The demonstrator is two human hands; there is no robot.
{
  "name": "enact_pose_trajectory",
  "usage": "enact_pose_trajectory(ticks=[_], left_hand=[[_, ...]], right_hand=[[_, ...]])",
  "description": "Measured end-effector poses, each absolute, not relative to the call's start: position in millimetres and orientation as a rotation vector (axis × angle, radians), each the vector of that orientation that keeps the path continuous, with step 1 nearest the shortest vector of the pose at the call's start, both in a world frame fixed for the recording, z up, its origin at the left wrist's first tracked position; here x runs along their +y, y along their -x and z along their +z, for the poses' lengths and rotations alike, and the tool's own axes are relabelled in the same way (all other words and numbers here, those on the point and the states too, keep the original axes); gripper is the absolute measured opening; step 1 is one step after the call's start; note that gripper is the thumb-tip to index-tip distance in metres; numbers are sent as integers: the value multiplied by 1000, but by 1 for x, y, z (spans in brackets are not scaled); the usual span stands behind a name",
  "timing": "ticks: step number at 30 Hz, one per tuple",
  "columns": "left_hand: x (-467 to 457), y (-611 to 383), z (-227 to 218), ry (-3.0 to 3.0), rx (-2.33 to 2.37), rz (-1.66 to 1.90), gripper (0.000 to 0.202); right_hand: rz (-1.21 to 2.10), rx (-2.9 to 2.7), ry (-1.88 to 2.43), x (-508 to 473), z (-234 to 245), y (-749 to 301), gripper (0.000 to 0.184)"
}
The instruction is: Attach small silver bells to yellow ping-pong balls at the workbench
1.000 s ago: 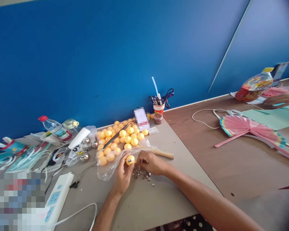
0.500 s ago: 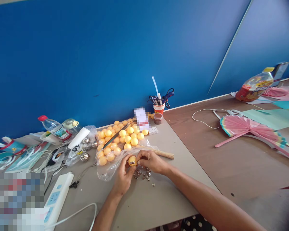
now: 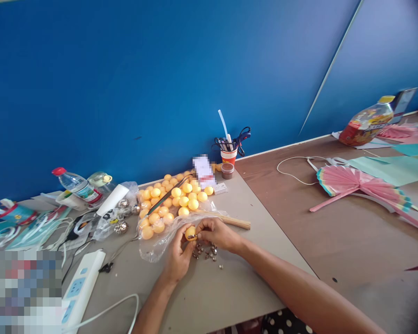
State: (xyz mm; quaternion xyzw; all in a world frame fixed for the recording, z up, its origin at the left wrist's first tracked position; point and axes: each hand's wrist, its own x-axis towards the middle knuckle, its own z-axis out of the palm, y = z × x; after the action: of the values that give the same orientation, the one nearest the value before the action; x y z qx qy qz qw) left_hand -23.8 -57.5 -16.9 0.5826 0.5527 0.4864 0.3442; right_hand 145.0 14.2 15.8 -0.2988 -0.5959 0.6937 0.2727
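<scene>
My left hand (image 3: 178, 256) grips one orange ball (image 3: 190, 232) between thumb and fingers. My right hand (image 3: 218, 234) pinches a small metal piece against that ball, its fingers curled. Beneath both hands lies a small heap of silver metal bits (image 3: 205, 252) on the grey table (image 3: 209, 297). Just behind them, a pile of several orange and yellow balls (image 3: 174, 199) spills out of a clear plastic bag (image 3: 156, 246), with a long dark tool (image 3: 165, 199) lying across it.
A wooden stick (image 3: 230, 221) lies right of the balls. A cup of pens and scissors (image 3: 229, 150) stands by the blue wall. A water bottle (image 3: 75, 185), silver bells (image 3: 121, 226), cables and a white power strip (image 3: 78, 290) crowd the left. A pink paper fan (image 3: 355, 185) lies on the brown table.
My right hand has closed in on the ball held by my left hand and now presses a small metal piece to it. The view has shifted slightly.
</scene>
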Motion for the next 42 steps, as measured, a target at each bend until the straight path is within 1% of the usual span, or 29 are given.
enact_pose_trajectory(ticks=[15,21,30,42], left_hand=[[-57,24,-15,-1498,1431,1270,42],[-58,24,-14,-1528,1433,1256,40],[-58,27,-23,-1613,1534,1236,40],[-59,28,-23,-1759,1599,1233,39]], right_hand=[[1955,-1520,769,14,18,-147,3],[1923,-1562,797,14,17,-146,4],[1888,-1591,831,14,12,-143,5],[1869,-1622,898,12,13,-142,10]])
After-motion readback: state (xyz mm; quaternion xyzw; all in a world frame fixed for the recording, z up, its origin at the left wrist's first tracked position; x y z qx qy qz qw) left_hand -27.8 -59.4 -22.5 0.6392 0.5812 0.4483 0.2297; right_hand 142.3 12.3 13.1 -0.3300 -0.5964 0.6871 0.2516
